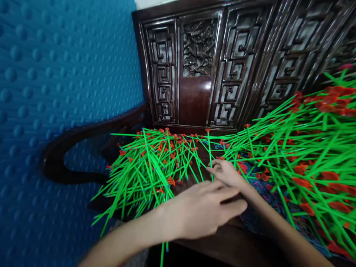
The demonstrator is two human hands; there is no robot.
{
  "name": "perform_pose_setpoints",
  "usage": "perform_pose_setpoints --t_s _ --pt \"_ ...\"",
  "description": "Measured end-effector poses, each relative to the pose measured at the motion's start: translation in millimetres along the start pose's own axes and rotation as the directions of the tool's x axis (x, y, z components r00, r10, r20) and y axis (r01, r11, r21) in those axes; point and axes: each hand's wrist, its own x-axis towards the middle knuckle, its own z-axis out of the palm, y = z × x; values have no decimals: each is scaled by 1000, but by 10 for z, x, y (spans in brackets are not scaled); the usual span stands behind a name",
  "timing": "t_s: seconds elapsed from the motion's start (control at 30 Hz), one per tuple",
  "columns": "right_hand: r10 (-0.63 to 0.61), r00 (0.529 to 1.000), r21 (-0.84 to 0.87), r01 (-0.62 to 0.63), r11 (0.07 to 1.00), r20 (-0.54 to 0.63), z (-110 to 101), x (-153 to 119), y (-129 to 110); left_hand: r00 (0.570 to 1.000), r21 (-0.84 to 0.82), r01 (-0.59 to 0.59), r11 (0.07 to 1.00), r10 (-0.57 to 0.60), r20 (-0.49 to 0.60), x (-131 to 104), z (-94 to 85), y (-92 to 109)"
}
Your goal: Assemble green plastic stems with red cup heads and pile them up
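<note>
My right hand (226,172) is closed, thumb and fingers pinching a thin green plastic stick (209,148). That stick stands nearly upright and has a flared orange cup (208,130) at its top. My left hand (204,209) is nearer the camera, back of the hand up, fingers pointing right. A gap shows between its fingers, with nothing visible in them; the fingertips are slightly blurred. Left of both hands lies a loose pile of similar green sticks (150,159) with orange cups. A larger heap of them (308,148) rises on the right.
Behind the sticks stands a dark carved wooden backrest (196,98). A curved wooden armrest (55,159) is on the left, against a blue dimpled wall (55,74). Dark bluish patterned material (260,207) lies under the right heap. The brown wooden seat (222,237) shows below my hands.
</note>
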Motion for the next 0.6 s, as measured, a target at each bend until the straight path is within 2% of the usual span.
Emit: perform_pose_setpoints --t_s 0.07,0.13,0.2,0.23,0.33,0.47,0.6 --pt "94 985 -26 -91 996 146 -40 114 -80 997 -63 48 997 -43 64 -273 38 158" --pt "174 959 -85 -159 984 223 -73 238 -153 993 -132 120 984 -118 29 -547 93 245" --pt "240 952 -166 -210 963 188 -82 373 -217 957 -163 245 956 -265 -118 -797 156 296" --pt "266 954 -208 -235 950 138 -72 443 -245 938 -188 259 947 -293 -186 -909 188 316" --pt "305 952 -295 -283 913 29 4 626 -326 884 -197 330 923 -376 -277 -1179 282 366" --pt "337 940 -327 -302 895 54 114 748 -426 818 -154 394 906 -422 -391 -1442 421 385" --pt "340 940 -369 -322 872 -18 98 810 -452 716 -14 574 819 -510 -476 -1668 647 456"
